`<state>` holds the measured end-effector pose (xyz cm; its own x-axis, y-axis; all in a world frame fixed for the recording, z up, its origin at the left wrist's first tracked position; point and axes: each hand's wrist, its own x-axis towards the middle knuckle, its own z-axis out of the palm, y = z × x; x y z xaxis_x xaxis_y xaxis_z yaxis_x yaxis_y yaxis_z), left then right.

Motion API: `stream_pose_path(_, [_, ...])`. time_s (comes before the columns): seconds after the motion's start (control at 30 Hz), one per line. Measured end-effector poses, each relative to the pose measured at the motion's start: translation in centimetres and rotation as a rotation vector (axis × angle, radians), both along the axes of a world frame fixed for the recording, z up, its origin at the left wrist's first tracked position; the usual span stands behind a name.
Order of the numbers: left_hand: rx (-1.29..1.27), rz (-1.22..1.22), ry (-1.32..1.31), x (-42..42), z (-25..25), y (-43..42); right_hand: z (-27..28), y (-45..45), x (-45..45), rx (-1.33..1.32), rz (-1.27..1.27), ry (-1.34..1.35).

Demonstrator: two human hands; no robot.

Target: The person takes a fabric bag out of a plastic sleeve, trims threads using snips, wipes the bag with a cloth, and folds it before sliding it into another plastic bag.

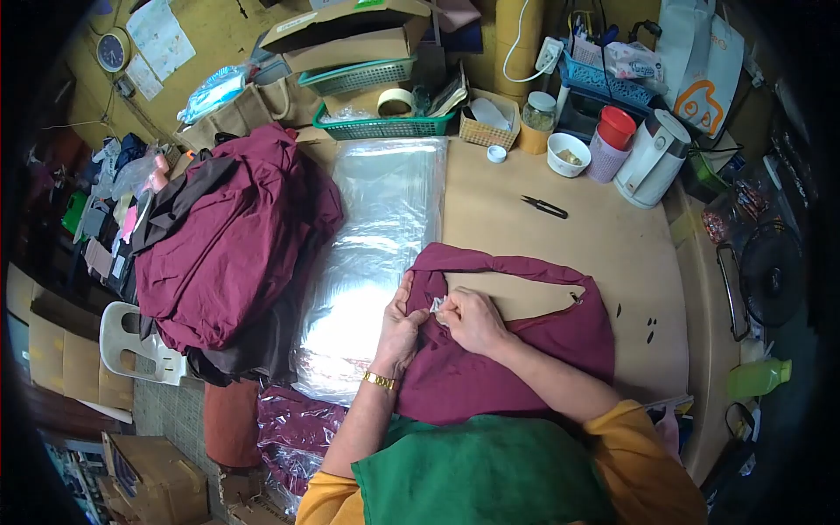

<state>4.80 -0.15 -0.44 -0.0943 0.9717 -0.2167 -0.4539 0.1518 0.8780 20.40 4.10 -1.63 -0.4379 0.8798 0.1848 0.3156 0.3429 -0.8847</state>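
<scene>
On the tan table (630,254), both hands (442,324) hold maroon cloth (490,385).

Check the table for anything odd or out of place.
Small dark specks dot the tan tabletop, right of the maroon fabric garment; stray scraps or marks, I cannot tell which. They look odd on that plain surface.

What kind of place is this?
Probably a small garment workshop: maroon clothing is heaped beside a stack of clear plastic sheets or bags, and small black snips lie on the worktable.
</scene>
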Motion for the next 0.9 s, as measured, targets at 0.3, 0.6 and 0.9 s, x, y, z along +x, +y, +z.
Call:
stream_pose_path(0.3, [-0.010,-0.015,0.064,0.2,0.9,0.1,1.1,2.1,-2.0,0.033,-0.045,-0.080])
stream_pose_path(0.6, [0.472,0.193,1.472,-0.3,7.5,1.4,8.2,3.1,11.6,0.548,-0.169,-0.416])
stream_pose_path(0.9, [0.770,-0.285,1.392,15.1,0.9,2.4,4.6,8.7,12.9,0.445,-0.250,-0.708])
